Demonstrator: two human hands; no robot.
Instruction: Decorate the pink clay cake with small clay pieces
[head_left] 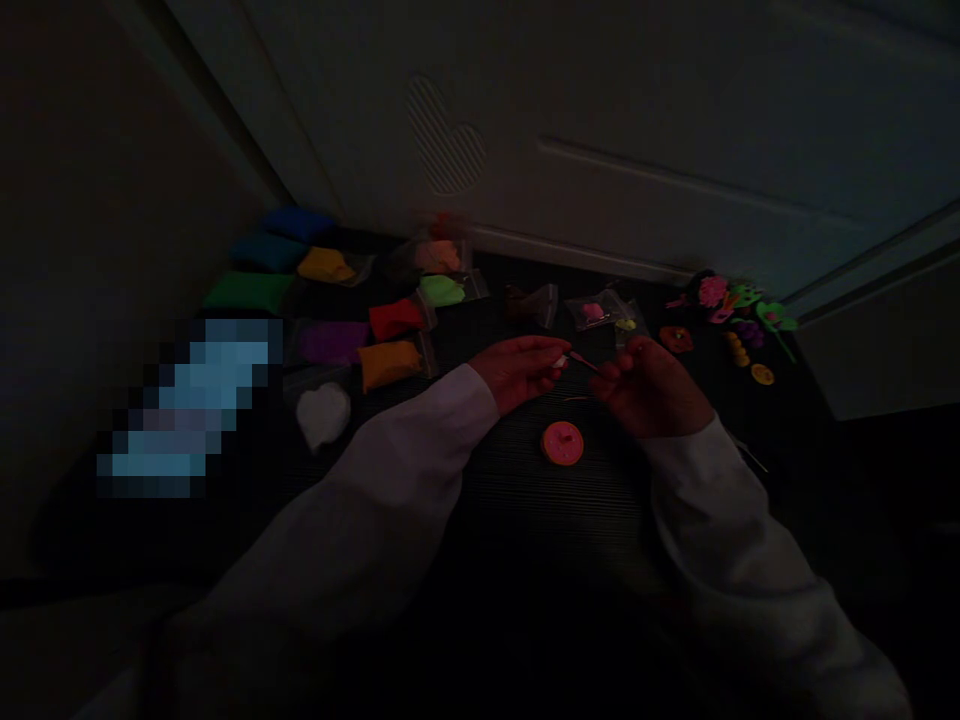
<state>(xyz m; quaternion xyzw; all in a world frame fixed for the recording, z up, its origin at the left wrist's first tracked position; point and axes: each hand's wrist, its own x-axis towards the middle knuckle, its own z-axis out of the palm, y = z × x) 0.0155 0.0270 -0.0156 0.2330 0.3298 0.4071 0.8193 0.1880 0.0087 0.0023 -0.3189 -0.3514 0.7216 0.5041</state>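
The scene is very dark. My left hand (521, 372) is closed, its fingertips pinching a tiny white bit of clay (560, 361). My right hand (649, 388) is closed on a thin pink stick tool (581, 359) whose tip meets that white bit. Both hands hover over a dark ridged mat (510, 500). Just below them, on the mat, lies a round pink and orange clay donut (562, 443). White sleeves cover both arms.
Several bags of coloured clay lie at the left: blue (298, 223), green (247, 292), yellow (326, 265), red (396, 318), purple (330, 342), orange (388, 364), white (324, 415). Small finished clay figures (739, 320) sit at the right. A white door (600, 130) stands behind.
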